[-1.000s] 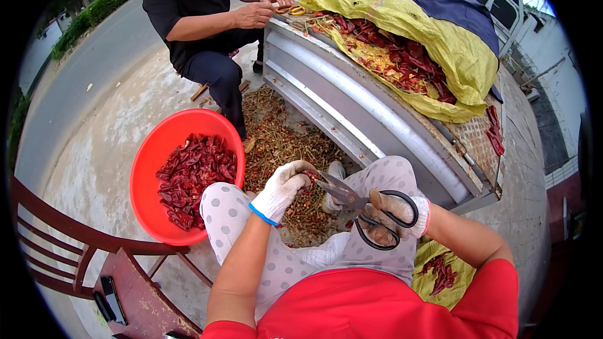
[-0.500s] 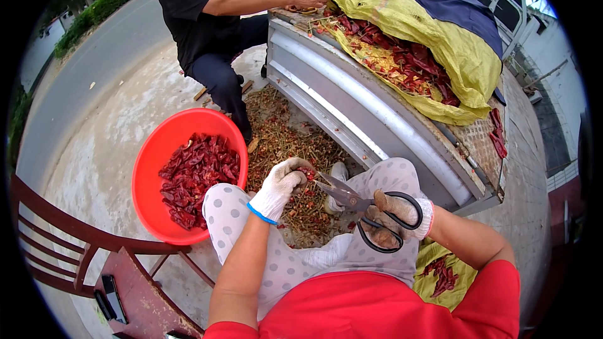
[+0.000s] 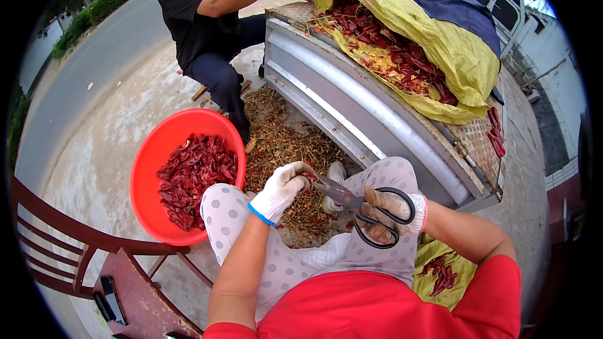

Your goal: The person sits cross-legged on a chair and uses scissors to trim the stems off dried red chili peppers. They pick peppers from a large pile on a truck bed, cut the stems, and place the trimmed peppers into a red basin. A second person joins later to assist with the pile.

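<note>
My left hand [image 3: 284,186], in a white glove with a blue cuff edge, is closed in a pinch on a dried red chili [image 3: 308,177]; only a little of it shows past the fingertips. In my right hand [image 3: 384,215], gloved and stained brown, I grip black-handled scissors [image 3: 343,194]. Their dark blades point left and reach the fingertips of my left hand; I cannot tell how far apart they are. Below both hands, a heap of stems and chili scraps [image 3: 286,135] covers the ground.
A red basin [image 3: 146,179] of dried chilies stands left of my knee. Ahead, a truck bed [image 3: 377,132] carries a yellow sack [image 3: 433,44] spilling chilies. A person in black [image 3: 188,19] sits beyond the basin. A wooden chair [image 3: 69,232] holding phones is at lower left.
The scissor blades have moved left, up to my left fingertips, where less red chili now shows. The other person has raised the yellow sack's edge, with a second hand showing below it.
</note>
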A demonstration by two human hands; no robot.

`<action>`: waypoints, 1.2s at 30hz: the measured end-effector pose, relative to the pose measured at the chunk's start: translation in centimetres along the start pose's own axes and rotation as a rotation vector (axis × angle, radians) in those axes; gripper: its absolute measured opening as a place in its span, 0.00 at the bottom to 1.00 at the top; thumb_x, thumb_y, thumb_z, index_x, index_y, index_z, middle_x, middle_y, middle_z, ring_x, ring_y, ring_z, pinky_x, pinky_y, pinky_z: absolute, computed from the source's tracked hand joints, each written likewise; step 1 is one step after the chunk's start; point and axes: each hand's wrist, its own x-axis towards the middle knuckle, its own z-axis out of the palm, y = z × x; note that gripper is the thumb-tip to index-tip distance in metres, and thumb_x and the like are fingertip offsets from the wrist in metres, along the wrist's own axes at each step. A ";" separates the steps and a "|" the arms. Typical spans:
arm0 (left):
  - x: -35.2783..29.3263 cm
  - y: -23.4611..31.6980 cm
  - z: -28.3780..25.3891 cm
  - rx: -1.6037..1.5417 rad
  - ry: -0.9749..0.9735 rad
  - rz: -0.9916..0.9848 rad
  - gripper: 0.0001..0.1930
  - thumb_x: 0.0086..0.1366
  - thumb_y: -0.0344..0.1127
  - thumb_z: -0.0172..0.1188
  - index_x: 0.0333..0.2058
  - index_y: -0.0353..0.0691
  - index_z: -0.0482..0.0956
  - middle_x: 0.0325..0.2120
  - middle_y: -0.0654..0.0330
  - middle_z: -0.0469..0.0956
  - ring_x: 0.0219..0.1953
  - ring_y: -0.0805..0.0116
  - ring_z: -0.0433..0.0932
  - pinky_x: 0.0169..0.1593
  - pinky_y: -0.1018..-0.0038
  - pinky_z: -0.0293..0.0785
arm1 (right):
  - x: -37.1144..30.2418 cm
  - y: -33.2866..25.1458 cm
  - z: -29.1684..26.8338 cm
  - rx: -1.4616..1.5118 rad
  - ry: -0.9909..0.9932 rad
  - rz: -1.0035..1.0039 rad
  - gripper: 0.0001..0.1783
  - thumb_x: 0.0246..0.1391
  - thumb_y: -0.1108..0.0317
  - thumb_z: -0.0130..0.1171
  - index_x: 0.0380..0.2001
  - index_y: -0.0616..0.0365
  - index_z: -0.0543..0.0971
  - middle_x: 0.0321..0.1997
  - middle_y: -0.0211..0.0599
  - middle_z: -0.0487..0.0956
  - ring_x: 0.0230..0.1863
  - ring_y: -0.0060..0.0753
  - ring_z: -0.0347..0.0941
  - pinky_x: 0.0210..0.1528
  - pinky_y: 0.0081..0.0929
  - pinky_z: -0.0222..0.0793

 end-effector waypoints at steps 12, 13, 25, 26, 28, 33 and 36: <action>0.2 0.1 0.0 -0.516 0.087 -0.250 0.12 0.53 0.23 0.48 0.37 0.40 0.73 0.16 0.69 0.63 0.14 0.80 0.53 0.17 0.79 0.48 | 1.3 0.2 0.2 0.005 -0.059 -0.240 0.39 0.51 0.26 0.52 0.35 0.58 0.74 0.20 0.26 0.70 0.17 0.19 0.64 0.17 0.18 0.56; 0.3 -0.2 0.0 -0.556 0.079 -0.242 0.11 0.54 0.23 0.48 0.36 0.40 0.73 0.16 0.69 0.62 0.14 0.79 0.53 0.17 0.79 0.47 | 1.4 0.2 0.4 0.048 -0.046 -0.249 0.39 0.51 0.26 0.52 0.35 0.58 0.74 0.20 0.26 0.71 0.17 0.19 0.64 0.17 0.18 0.56; 1.1 -1.5 1.3 -1.031 0.056 -0.057 0.04 0.55 0.26 0.49 0.28 0.45 0.70 0.11 0.70 0.54 0.10 0.78 0.49 0.14 0.77 0.43 | 9.0 6.7 -0.8 0.332 -0.353 -0.488 0.41 0.49 0.28 0.57 0.41 0.61 0.74 0.19 0.22 0.65 0.17 0.17 0.58 0.17 0.17 0.51; 1.1 -1.2 1.3 -0.969 0.100 -0.058 0.04 0.55 0.28 0.49 0.28 0.47 0.69 0.10 0.71 0.53 0.10 0.78 0.50 0.15 0.77 0.44 | 9.8 7.1 -0.1 0.335 -0.321 -0.535 0.42 0.49 0.27 0.56 0.41 0.61 0.74 0.19 0.22 0.65 0.18 0.17 0.58 0.18 0.16 0.51; 1.4 -0.8 1.7 -0.954 0.207 -0.076 0.04 0.56 0.28 0.50 0.27 0.49 0.68 0.10 0.72 0.54 0.10 0.78 0.50 0.14 0.78 0.45 | 11.3 7.9 1.1 0.337 -0.250 -0.634 0.44 0.48 0.26 0.55 0.42 0.62 0.74 0.20 0.21 0.65 0.18 0.17 0.58 0.19 0.15 0.50; 2.2 1.7 4.4 -1.136 0.689 -0.228 0.06 0.59 0.27 0.50 0.27 0.50 0.69 0.12 0.74 0.57 0.10 0.80 0.51 0.14 0.79 0.45 | 12.0 7.1 3.0 0.389 -0.258 -0.637 0.44 0.48 0.26 0.56 0.45 0.62 0.74 0.21 0.20 0.66 0.19 0.15 0.59 0.20 0.14 0.50; 2.0 0.2 3.7 -1.249 0.522 -0.149 0.02 0.60 0.31 0.51 0.29 0.43 0.72 0.10 0.71 0.54 0.09 0.78 0.50 0.13 0.79 0.47 | 11.3 6.4 2.6 0.092 -0.020 -0.756 0.31 0.57 0.41 0.61 0.43 0.62 0.71 0.21 0.23 0.67 0.17 0.18 0.60 0.18 0.17 0.52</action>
